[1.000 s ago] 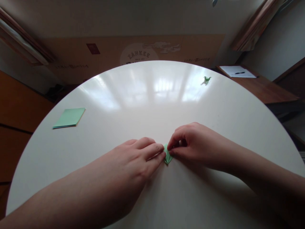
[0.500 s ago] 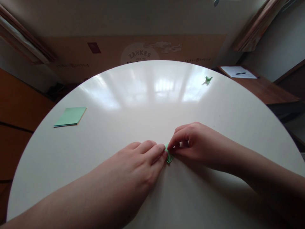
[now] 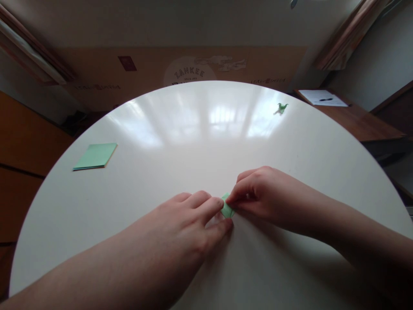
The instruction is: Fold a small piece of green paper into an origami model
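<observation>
A small folded piece of light green origami paper (image 3: 227, 210) lies on the white table between my two hands, partly covered by fingertips. My left hand (image 3: 193, 219) comes in from the left, its index finger at the paper's left edge and its thumb at the near corner, holding the paper between them. From the right, my right hand (image 3: 258, 193) pinches the paper's upper right side between thumb and index finger. The paper's folds are small and hard to make out.
A stack of green square paper (image 3: 96, 156) lies at the table's left. Far right on the round white table (image 3: 206, 163) stands a green folded paper figure (image 3: 282, 107). Beyond the rim, a brown desk (image 3: 371, 118) bears a white sheet (image 3: 322, 98) with a black pen (image 3: 325, 99).
My left thumb has moved away from the index finger, down to the paper's near corner. A flatter, paler face of the paper now shows. My right hand has barely shifted.
</observation>
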A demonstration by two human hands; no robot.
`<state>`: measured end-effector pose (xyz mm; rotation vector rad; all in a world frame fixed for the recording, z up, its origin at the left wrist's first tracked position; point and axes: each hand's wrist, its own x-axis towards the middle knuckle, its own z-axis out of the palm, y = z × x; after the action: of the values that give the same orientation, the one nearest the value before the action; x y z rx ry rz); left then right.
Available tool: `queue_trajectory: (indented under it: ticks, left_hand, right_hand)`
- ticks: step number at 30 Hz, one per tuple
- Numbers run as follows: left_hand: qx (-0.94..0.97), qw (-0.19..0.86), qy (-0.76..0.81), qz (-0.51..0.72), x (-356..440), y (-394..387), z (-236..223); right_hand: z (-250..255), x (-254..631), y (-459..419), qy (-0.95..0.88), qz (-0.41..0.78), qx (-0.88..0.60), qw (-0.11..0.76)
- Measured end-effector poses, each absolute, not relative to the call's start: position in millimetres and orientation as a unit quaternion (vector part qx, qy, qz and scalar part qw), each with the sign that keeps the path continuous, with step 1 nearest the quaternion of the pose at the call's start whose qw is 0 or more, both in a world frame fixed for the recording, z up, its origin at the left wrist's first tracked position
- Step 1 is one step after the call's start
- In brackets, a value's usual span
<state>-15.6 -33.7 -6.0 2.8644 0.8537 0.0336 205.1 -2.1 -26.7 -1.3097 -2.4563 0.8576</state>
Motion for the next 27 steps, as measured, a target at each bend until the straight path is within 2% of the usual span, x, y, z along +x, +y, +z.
queue_trajectory:
  ticks: [7, 27]
  left_hand:
    - [0.953, 0.133, 0.271, 0.000, -15, -31, -5]
    - [0.953, 0.125, 0.273, 0.024, -11, -31, 1]
  right_hand:
    - [-30, 208, -4, -0.837, 0.293, -0.449, 0.113]
    - [-27, 222, 0, -0.822, 0.348, -0.430, 0.136]
